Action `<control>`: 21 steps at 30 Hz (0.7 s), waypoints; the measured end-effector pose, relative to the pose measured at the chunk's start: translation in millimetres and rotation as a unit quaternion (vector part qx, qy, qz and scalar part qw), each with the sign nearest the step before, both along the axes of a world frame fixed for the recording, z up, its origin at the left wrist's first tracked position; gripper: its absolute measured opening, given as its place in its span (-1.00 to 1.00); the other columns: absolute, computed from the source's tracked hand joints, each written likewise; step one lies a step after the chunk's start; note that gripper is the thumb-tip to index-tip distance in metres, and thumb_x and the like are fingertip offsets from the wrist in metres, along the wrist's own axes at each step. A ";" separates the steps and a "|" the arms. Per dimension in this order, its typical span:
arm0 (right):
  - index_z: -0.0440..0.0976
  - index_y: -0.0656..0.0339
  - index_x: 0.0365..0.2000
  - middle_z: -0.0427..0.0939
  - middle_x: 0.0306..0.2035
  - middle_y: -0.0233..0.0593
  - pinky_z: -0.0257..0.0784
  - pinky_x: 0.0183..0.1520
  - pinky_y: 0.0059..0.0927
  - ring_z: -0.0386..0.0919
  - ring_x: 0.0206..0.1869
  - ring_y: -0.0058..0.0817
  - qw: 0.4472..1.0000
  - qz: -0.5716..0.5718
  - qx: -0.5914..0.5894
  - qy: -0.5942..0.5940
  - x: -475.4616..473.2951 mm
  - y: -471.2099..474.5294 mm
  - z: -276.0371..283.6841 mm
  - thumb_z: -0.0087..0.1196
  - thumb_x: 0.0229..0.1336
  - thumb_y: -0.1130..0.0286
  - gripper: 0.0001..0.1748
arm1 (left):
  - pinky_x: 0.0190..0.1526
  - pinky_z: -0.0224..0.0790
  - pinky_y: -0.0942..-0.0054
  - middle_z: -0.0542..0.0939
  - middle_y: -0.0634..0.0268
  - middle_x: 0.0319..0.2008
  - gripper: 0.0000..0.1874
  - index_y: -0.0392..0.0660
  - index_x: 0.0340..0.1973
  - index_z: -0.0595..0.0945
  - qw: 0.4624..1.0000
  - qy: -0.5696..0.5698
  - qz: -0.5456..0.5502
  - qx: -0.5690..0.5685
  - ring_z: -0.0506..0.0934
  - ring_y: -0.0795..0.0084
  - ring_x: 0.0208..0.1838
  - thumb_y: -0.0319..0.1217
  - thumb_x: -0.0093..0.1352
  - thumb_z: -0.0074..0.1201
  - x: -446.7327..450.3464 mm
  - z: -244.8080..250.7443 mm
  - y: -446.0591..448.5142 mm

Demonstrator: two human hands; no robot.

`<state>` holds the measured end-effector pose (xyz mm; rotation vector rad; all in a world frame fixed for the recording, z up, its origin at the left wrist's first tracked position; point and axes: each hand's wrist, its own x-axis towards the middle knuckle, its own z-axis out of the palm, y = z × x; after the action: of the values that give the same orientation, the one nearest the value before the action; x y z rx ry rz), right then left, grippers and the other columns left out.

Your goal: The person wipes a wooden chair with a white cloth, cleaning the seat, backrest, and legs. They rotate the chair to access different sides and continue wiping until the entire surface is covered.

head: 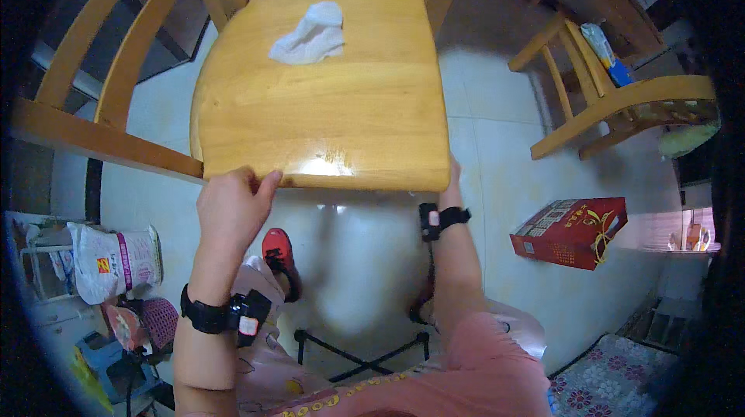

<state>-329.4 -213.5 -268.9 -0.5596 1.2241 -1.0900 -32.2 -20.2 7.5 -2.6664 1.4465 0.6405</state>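
Note:
A wooden chair (pixel 326 103) stands before me, its smooth seat facing up and its slatted backrest (pixel 116 140) to the left. My left hand (pixel 230 207) grips the seat's near edge by the left corner, thumb on top and fingers curled out of sight. At the near right corner, my right hand (pixel 454 178) is against the side of the seat; its fingers are mostly hidden by the wood. A crumpled white cloth (pixel 311 36) lies on the far part of the seat, touched by neither hand. Light glares off the seat close to its near edge.
On the right, a red paper gift bag (pixel 570 231) lies on the tiled floor (pixel 495 184). Another wooden chair (pixel 617 97) is beyond it. A white packed sack (pixel 116 260) sits at left. Black crossed stool legs (pixel 361 364) and floral fabric (pixel 605 376) are close to me.

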 end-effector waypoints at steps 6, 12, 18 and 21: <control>0.37 0.47 -0.05 0.50 -0.12 -0.06 0.42 -0.07 -0.33 0.52 -0.15 -0.33 0.952 0.283 -0.083 0.082 47.6 -76.2 163.5 0.02 0.15 0.03 -0.37 | -0.25 0.47 0.06 0.51 -0.05 -0.16 -0.47 -0.16 0.01 0.40 0.728 0.574 0.351 -0.130 0.55 0.03 -0.17 0.04 0.40 -0.22 43.0 -44.5 9.7; 0.35 0.46 -0.03 0.51 -0.10 -0.07 0.44 -0.08 -0.42 0.51 -0.10 -0.41 0.945 0.309 -0.102 0.019 58.3 -52.4 177.6 0.01 0.17 0.06 -0.39 | -0.38 0.60 0.30 0.50 -0.08 -0.19 -0.55 -0.34 0.05 0.28 0.662 0.599 0.362 -0.265 0.60 0.16 -0.38 -0.19 0.46 -0.28 38.6 -88.2 5.7; 0.39 0.39 -0.08 0.53 -0.16 -0.15 0.44 -0.16 -0.41 0.51 -0.20 -0.44 0.968 0.244 -0.046 0.033 25.0 37.3 173.5 0.04 0.17 0.12 -0.49 | -0.46 0.53 0.28 0.58 0.02 -0.40 -0.63 -0.35 -0.05 0.37 0.739 0.543 0.306 -0.255 0.60 0.19 -0.50 -0.26 0.44 -0.25 79.9 -103.4 12.4; 0.42 0.33 -0.15 0.55 -0.24 -0.20 0.40 -0.18 -0.40 0.49 -0.24 -0.47 0.982 0.141 -0.115 -0.045 39.9 103.0 166.9 0.08 0.14 0.17 -0.58 | -0.51 0.46 0.37 0.58 0.09 -0.38 -0.68 -0.32 -0.12 0.44 0.775 0.471 0.271 -0.322 0.58 0.28 -0.50 -0.28 0.39 -0.13 101.6 -96.6 -2.1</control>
<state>-289.6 -110.5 -102.0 -0.8254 0.9143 -1.0082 69.4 -22.3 -89.2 -3.5568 1.0363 2.1314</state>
